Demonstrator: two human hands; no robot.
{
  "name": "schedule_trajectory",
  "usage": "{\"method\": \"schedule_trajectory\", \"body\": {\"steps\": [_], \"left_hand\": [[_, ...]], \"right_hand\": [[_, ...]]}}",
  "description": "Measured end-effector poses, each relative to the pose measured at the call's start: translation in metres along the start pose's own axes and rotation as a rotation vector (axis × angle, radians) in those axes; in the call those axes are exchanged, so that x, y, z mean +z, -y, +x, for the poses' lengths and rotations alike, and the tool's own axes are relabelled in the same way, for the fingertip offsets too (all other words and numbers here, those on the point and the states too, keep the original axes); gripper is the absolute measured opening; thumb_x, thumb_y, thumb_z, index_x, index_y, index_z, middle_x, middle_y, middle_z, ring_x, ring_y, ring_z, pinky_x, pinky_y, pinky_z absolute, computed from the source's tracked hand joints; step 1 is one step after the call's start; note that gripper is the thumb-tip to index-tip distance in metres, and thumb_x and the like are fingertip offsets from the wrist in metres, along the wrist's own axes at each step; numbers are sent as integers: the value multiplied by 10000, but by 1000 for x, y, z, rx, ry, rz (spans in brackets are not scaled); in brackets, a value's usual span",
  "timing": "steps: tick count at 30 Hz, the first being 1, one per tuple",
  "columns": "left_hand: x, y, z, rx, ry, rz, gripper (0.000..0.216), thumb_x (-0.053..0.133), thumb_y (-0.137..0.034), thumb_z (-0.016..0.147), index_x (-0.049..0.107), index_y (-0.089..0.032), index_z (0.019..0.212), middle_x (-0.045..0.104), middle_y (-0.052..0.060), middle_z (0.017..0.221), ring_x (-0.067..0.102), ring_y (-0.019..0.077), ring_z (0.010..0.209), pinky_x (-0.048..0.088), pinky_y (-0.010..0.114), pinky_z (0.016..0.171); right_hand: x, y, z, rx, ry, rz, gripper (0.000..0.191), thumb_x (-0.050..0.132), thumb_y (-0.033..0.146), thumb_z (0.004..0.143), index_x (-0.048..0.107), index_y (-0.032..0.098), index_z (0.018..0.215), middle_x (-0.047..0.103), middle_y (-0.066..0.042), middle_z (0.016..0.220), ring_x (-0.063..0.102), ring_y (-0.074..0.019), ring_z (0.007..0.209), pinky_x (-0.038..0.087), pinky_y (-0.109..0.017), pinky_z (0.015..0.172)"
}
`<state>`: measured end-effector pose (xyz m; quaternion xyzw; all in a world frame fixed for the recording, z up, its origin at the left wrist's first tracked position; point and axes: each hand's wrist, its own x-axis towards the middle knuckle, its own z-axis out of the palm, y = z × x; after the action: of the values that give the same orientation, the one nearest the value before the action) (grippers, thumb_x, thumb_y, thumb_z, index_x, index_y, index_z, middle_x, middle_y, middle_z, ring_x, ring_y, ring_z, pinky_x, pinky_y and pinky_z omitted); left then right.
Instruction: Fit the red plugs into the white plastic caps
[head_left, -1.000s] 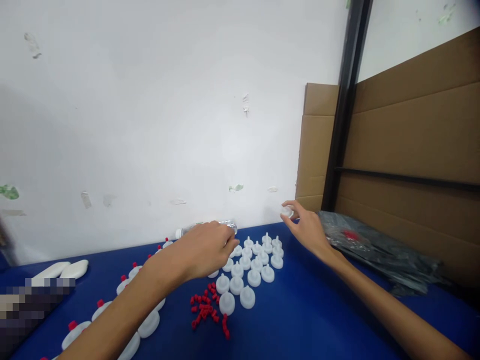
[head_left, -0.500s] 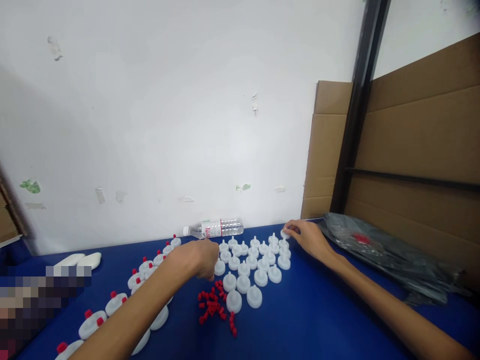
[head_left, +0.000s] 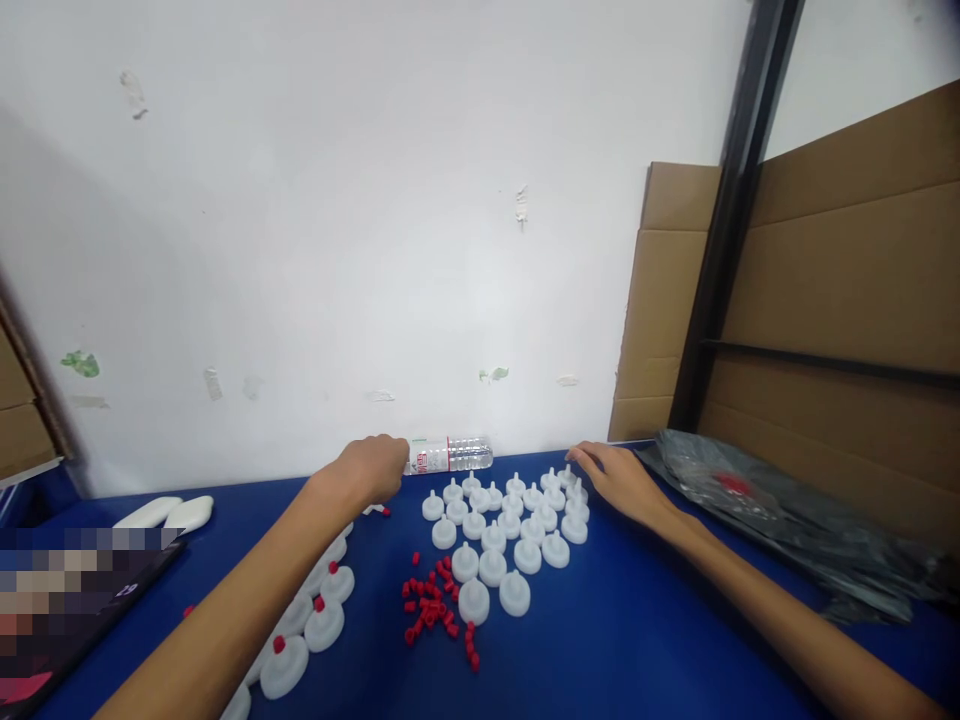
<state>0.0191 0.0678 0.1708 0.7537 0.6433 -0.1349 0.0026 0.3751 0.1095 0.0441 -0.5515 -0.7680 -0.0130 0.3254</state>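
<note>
My left hand (head_left: 375, 468) is closed at the neck end of a clear plastic bottle (head_left: 469, 453) lying by the wall; its fingertips are hidden, so what it holds does not show. Just below it lies a tipped white piece with a red tip (head_left: 386, 512). At the back of a group of white spouted lids (head_left: 493, 568), my right hand (head_left: 611, 480) pinches the spout of one white lid (head_left: 568, 477). Small red caps (head_left: 429, 607) are scattered in front of the group. White lids with red caps on their spouts (head_left: 324, 625) stand in rows, partly behind my left forearm.
A grey plastic bag (head_left: 750, 510) with something red lies at the right, before cardboard sheets (head_left: 840, 270) and a dark metal post (head_left: 724, 240). Two white rounded objects (head_left: 189, 514) and a dark, partly blurred item (head_left: 142, 590) sit at the left. A wall (head_left: 360, 220) bounds the blue table (head_left: 645, 640).
My left hand has moved left and away from me, from beside the uncapped lids to the bottle's neck. The right hand stays at the back lids. The view has shifted slightly.
</note>
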Motion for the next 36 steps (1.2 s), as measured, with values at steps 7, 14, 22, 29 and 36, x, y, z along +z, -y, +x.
{"method": "schedule_trajectory", "body": {"steps": [7, 14, 22, 29, 36], "left_hand": [[27, 20, 26, 12, 187, -11, 338, 668, -346, 978, 619, -185, 1271, 648, 86, 1275, 673, 241, 1074, 588, 438, 890], [27, 18, 21, 69, 78, -37, 311, 650, -353, 990, 630, -186, 1252, 659, 84, 1253, 678, 228, 1049, 589, 432, 886], [7, 1, 5, 258, -365, -40, 172, 526, -196, 1019, 645, -152, 1136, 615, 126, 1199, 663, 235, 969, 538, 406, 851], [-1, -48, -19, 544, -563, -304, 177, 472, -292, 1027, 619, -218, 1093, 664, 74, 1077, 624, 229, 1013, 504, 350, 827], [5, -90, -35, 594, -615, -646, 69, 531, -260, 995, 593, -234, 1012, 733, -24, 889, 693, 133, 768, 521, 230, 647]], "right_hand": [[-2, 5, 0, -30, -41, -31, 417, 392, 372, 1029, 754, 206, 905, 788, -76, 956, 726, -251, 880, 502, -346, 826], [-7, 11, 1, -65, -124, -52, 394, 409, 360, 1032, 739, 203, 885, 785, -79, 932, 727, -260, 849, 504, -371, 822], [-23, 57, -7, -209, -220, -41, 284, 466, 360, 1043, 700, 204, 1002, 766, -83, 1029, 711, -272, 946, 473, -461, 954], [-22, 105, -31, -435, -132, -40, 495, 650, 493, 969, 536, 252, 1385, 715, -86, 1250, 659, -297, 1144, 396, -545, 1102], [-21, 112, -39, -456, -305, 25, 490, 612, 470, 993, 539, 201, 1396, 745, -123, 1174, 661, -329, 1090, 530, -509, 938]]}}
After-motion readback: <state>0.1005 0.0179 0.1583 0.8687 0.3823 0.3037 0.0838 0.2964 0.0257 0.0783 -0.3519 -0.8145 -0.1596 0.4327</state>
